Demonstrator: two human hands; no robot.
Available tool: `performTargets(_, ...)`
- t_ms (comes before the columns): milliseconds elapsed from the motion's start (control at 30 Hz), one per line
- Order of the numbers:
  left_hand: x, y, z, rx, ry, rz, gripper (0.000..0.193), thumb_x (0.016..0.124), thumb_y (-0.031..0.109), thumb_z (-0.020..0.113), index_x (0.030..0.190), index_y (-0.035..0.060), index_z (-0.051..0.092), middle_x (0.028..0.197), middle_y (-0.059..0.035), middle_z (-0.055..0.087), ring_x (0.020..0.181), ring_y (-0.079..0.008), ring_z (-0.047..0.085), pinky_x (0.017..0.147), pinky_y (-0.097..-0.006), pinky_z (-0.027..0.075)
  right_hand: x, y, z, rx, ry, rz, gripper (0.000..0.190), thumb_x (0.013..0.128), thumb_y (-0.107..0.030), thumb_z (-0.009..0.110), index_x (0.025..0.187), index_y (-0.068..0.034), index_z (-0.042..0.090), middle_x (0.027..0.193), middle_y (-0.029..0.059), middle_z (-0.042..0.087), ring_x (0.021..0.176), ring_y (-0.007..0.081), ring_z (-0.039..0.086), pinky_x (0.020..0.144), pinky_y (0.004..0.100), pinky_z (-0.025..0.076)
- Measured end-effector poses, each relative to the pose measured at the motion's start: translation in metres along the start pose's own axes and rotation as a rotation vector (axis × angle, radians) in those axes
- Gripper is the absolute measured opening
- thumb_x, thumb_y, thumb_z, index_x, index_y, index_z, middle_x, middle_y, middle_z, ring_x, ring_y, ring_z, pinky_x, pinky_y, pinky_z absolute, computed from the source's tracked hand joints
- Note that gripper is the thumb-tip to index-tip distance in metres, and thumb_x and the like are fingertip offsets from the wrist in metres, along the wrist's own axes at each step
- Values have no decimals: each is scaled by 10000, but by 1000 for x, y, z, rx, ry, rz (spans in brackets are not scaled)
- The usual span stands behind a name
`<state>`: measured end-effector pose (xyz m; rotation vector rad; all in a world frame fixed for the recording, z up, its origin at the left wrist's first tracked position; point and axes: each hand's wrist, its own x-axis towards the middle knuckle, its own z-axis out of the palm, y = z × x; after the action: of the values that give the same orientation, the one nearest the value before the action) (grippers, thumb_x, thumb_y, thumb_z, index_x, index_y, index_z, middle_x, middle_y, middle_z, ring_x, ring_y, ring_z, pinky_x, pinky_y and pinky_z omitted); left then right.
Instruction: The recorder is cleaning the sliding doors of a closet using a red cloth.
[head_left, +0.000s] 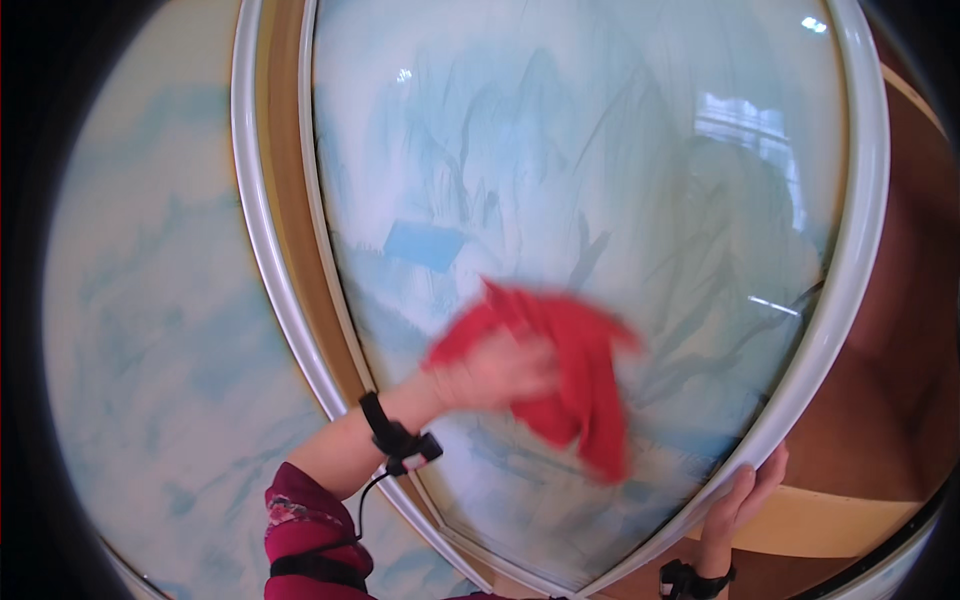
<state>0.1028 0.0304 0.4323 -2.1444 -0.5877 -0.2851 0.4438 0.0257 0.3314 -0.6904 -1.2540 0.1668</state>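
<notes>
My left hand (499, 371), blurred, presses a red cloth (592, 375) against the glossy panel (525, 187) of a sliding door, which bears a pale blue landscape picture. The cloth spreads out to the right of and below the hand, and the fingertips cannot be made out clearly. At the lower right, my right hand (739, 495) grips the edge of the panel's shiny white frame (862, 225), thumb on the near side. Its fingers are partly hidden behind the frame. Both wrists wear black straps with small devices, and a cable runs from the left one.
A second panel (172, 300) with a similar pale blue picture stands at the left, edged by a white frame strip (259, 217). A brown strip lies between the panels. At the right, behind the frame, is a brown interior (877, 405) with a light wooden board (825, 521).
</notes>
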Motion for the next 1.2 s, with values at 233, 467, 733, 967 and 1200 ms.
performTargets(233,-57,-51,11,135,850,-1172,429,823,240,444,1196,29,426,1184,-220,426,1130,-361,377,953,-375,286,1,3,7,13,9,67,464,859,-205,360,1240,50,287,1182,151,390,1067,233,388,920,343,286)
performTargets(467,-219,67,132,-506,991,-2433,599,814,352,352,1285,-13,294,1311,-188,340,1188,-326,348,974,-356,286,-3,-1,7,90,27,92,490,864,-212,362,1271,33,244,1245,173,351,1125,254,362,948,364,270)
performTargets(733,-91,100,88,-695,915,-2061,521,839,277,382,1276,4,305,1237,-164,406,1154,-247,381,957,-301,287,-3,9,-5,146,-73,61,476,884,-161,339,1304,9,195,1323,174,278,1210,262,290,997,360,217)
performTargets(967,42,137,55,-116,489,-991,729,627,408,633,1262,144,391,1369,-186,231,1254,-424,200,814,-590,283,1,10,-3,227,-63,101,472,887,-158,339,1307,12,207,1330,162,272,1212,253,290,998,353,220)
performTargets(1200,42,248,94,-520,30,-360,594,667,204,537,1244,214,396,1193,-49,438,1050,-245,445,742,-390,419,-1,-2,2,256,-52,257,513,862,-263,350,1286,11,257,1263,141,343,1135,236,350,946,342,273)
